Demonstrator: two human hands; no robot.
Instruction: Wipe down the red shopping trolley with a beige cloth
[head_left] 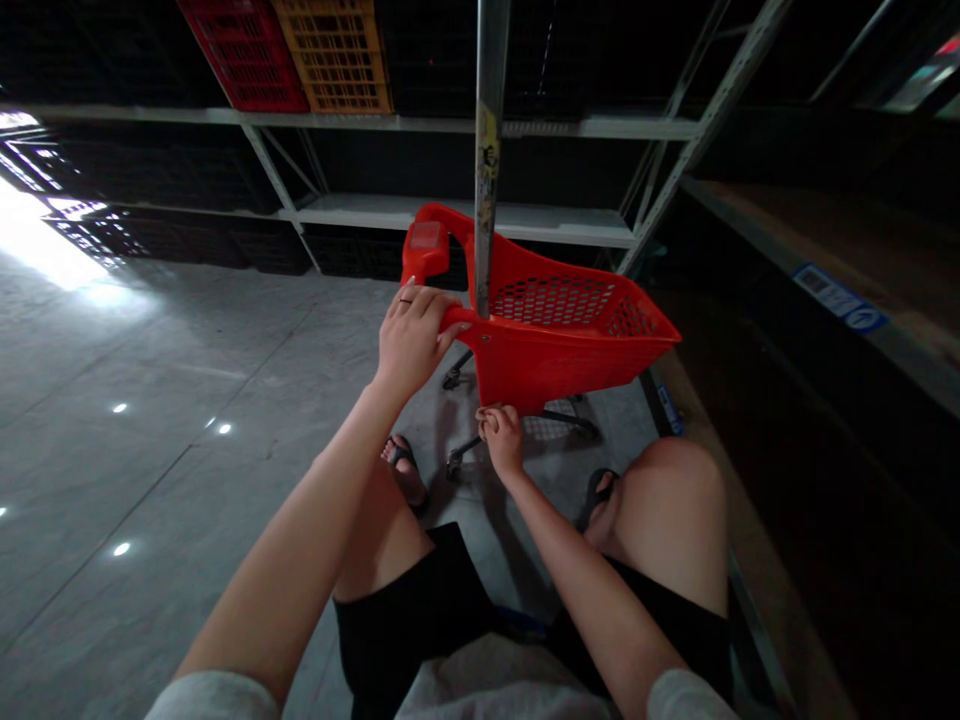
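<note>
A red plastic shopping cart point(570, 365) with a perforated basket stands before me on dark legs with casters. My left hand point(415, 335) is closed over its red handle point(427, 255), a ring on one finger. Lower down, my right hand point(502, 438) has its fingers curled at the bottom rear edge of the basket. Between those fingers is a small crumpled brownish piece point(482, 413) that looks like cloth; most of it is hidden. An upright metal pole point(487, 160) comes down to the cart's rear rim, close to my left hand.
Behind the cart stands a metal shelf rack point(465, 215) with a red crate point(247, 55), a yellow crate point(334, 55) and several dark crates. A ledge with a blue-and-white label point(840, 297) runs along the right. My knees and sandalled feet flank the cart on grey floor point(150, 400).
</note>
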